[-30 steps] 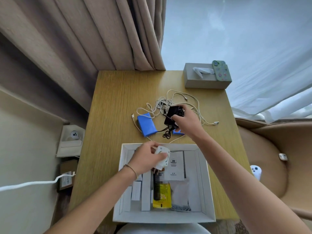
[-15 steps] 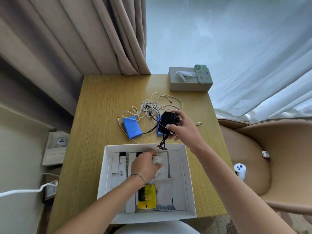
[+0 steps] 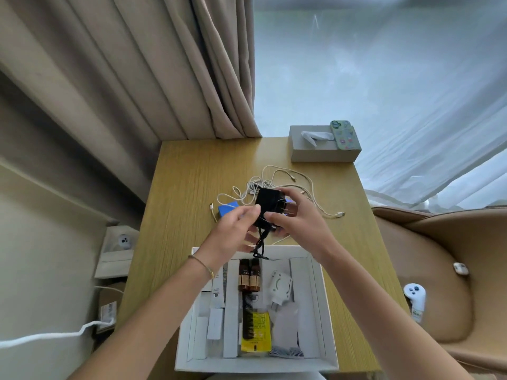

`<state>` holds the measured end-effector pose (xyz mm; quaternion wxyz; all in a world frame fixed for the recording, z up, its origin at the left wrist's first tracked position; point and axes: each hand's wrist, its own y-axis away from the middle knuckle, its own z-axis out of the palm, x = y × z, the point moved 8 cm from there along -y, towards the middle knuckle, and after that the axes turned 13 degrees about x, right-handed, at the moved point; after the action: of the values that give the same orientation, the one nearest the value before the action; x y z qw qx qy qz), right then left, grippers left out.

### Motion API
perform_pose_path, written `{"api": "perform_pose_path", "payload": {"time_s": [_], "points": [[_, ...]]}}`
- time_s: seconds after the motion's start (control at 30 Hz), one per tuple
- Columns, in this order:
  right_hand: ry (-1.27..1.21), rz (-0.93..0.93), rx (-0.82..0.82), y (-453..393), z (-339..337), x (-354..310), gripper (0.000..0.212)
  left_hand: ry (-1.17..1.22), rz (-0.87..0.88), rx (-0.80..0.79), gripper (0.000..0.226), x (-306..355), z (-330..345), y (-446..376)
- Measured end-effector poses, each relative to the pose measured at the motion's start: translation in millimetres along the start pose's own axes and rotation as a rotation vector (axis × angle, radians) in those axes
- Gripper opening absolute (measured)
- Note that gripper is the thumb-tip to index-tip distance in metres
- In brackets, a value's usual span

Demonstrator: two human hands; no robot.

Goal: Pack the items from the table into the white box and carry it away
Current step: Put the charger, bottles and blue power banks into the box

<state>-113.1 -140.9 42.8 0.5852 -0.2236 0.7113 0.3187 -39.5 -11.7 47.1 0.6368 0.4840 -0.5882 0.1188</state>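
Head view: both my hands, left and right, grip the charger over the wooden table, curtains behind.

I count one white box on one wooden table; two hands, left and right, on one black charger; in the box, two brown tubes, one black comb, one yellow packet, one white plug; beyond, one blue case, one tissue box, one phone.
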Motion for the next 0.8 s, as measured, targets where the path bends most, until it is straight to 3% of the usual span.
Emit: {"api": "perform_pose_path", "payload": {"time_s": [0.1,0.17,0.27,0.37,0.43,0.5,0.63,0.8], "points": [[0.047,-0.038,-0.094,4,7,-5,0.033,0.105,-0.087,-0.059,0.031,-8,3,5],[-0.079,0.029,-0.154,5,10,-5,0.031,0.173,-0.130,-0.057,0.032,-14,-3,7],[-0.113,0.081,-0.122,-1,4,1,0.047,0.284,-0.179,-0.120,0.046,-17,-11,11],[0.137,0.021,-0.385,15,30,2,0.058,0.369,-0.206,-0.234,0.049,-12,-16,18],[0.249,-0.033,-0.516,25,47,4,0.039,0.398,-0.210,-0.304,0.046,-8,-20,21],[0.323,-0.105,-0.527,26,53,3,0.015,0.442,-0.223,-0.361,0.043,-6,-25,25],[0.314,-0.110,-0.411,14,46,0,0.020,0.412,-0.181,-0.397,0.047,-4,-44,23],[0.456,-0.195,-0.353,8,39,-4,0.023,0.298,-0.151,-0.232,0.044,-12,-70,7]]}}
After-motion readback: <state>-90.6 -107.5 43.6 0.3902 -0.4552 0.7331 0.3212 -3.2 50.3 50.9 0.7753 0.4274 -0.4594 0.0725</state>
